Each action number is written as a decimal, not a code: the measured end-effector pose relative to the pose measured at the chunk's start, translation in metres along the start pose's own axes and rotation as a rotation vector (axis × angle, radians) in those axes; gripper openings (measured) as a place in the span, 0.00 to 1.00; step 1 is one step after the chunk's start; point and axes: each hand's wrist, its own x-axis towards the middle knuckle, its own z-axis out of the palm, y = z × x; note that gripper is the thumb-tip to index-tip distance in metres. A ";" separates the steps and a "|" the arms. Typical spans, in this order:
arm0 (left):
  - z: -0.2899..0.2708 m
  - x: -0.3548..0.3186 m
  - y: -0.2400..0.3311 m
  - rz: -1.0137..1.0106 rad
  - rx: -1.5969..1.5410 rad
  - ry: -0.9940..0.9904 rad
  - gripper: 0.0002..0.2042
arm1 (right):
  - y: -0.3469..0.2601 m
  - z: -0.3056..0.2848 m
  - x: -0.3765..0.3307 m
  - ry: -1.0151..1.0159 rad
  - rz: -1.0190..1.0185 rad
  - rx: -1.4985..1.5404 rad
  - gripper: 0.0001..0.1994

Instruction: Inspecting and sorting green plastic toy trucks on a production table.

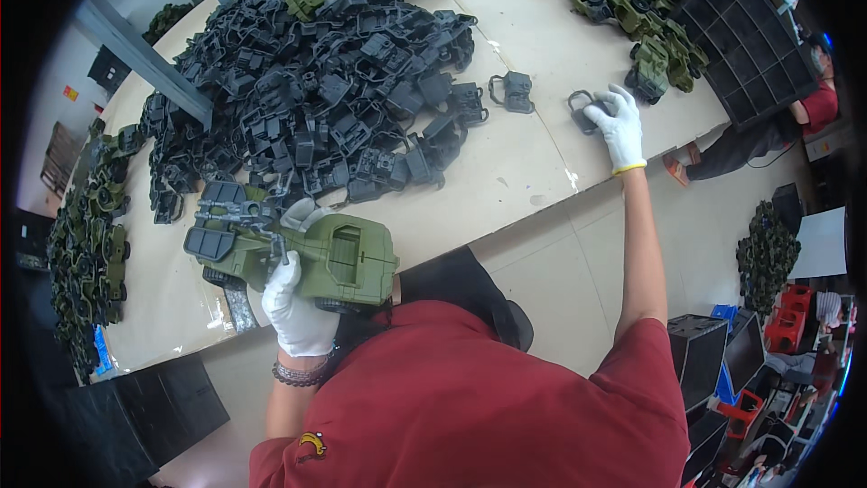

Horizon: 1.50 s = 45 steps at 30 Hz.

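Observation:
My left hand (296,312), in a white glove, grips a green toy military truck (368,258) by its middle at the table's near edge. Dark grey plastic pieces sit on one end of the truck, and its other end has an open bed. Out to the right, my gloved right hand (621,134) has its fingers on a small dark grey plastic part (579,109) with a loop-shaped frame, on the tabletop. A similar loose part (515,92) lies left of that hand. My fingertips partly cover the piece under them.
A big heap of dark grey parts (298,91) spreads over the table (506,163), around a metal post (149,59). Green toy trucks (655,64) are piled at the far right, beside a black crate (745,41). More trucks (95,253) lie at left. Another person (795,118) is beyond the crate.

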 end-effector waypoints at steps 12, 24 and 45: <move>-0.004 0.039 0.006 -0.032 0.155 -0.038 0.18 | -0.045 0.013 -0.010 -0.192 -0.126 -0.473 0.14; -0.004 0.026 -0.013 0.070 0.219 -0.079 0.22 | -0.274 0.016 -0.120 -0.499 -0.693 0.672 0.33; -0.018 0.012 -0.029 0.307 0.755 -0.036 0.18 | -0.257 0.031 -0.143 -0.416 -0.676 0.829 0.36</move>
